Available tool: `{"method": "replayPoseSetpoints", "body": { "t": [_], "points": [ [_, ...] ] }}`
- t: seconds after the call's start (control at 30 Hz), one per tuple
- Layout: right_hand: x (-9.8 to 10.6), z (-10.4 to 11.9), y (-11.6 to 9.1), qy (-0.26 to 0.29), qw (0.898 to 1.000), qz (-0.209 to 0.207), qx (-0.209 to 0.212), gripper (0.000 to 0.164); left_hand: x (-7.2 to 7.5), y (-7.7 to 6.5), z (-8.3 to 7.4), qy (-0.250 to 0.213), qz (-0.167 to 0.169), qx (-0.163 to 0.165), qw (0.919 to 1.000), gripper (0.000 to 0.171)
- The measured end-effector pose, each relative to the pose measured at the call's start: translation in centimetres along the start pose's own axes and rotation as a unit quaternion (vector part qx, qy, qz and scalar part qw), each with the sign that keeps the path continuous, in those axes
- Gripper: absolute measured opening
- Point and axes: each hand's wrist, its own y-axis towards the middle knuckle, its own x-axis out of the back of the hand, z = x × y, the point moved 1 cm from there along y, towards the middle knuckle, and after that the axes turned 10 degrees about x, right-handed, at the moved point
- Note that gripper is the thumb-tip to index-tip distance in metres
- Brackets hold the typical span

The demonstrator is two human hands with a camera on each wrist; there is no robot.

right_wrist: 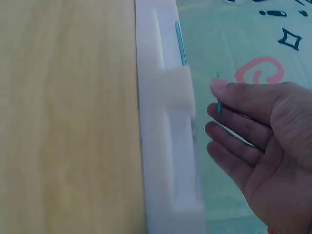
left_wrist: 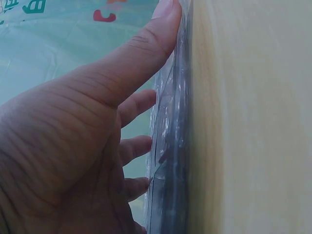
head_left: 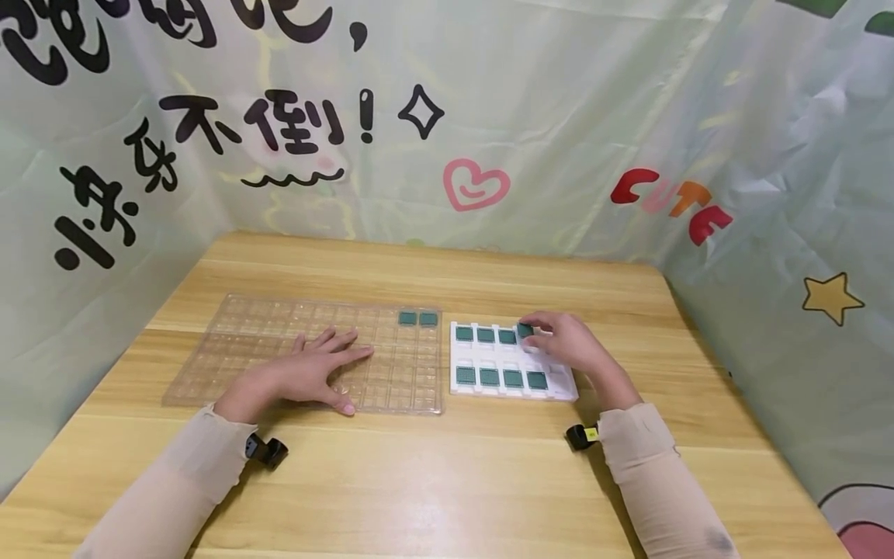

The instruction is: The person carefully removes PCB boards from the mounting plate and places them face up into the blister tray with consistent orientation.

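Observation:
My left hand (head_left: 304,376) rests with spread fingers on a clear plastic compartment tray (head_left: 401,380). In the left wrist view its thumb (left_wrist: 141,53) and fingertips lie along the tray's rim (left_wrist: 170,126). Two small green square chips (head_left: 407,318) sit in the clear tray's far right corner. Over the far row of a white tray (head_left: 560,380), my right hand (head_left: 569,341) pinches a green chip (head_left: 525,331) between thumb and fingertips. Seen edge-on in the right wrist view, that chip (right_wrist: 219,109) is a thin upright line, apart from the white tray (right_wrist: 168,146).
Several more green chips (head_left: 513,379) lie in the white tray in two rows. Both trays stand side by side on a wooden table (head_left: 447,481). A printed cloth (head_left: 559,116) with lettering hangs behind and at both sides.

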Motion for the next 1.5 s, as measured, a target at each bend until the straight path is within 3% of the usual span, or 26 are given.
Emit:
{"method": "replayPoseSetpoints", "body": {
  "t": [0.37, 1.5],
  "points": [
    [0.2, 3.2, 1.2, -0.008, 0.999, 0.018, 0.027, 0.041, 0.4, 0.1, -0.2, 0.004, 0.002, -0.002, 1.0000, 0.106],
    [-3.7, 9.9, 6.2, -0.062, 0.992, 0.070, 0.085, 0.040, 0.2, -0.1, 0.1, -0.004, -0.001, -0.003, 1.0000, 0.105]
  ]
}}
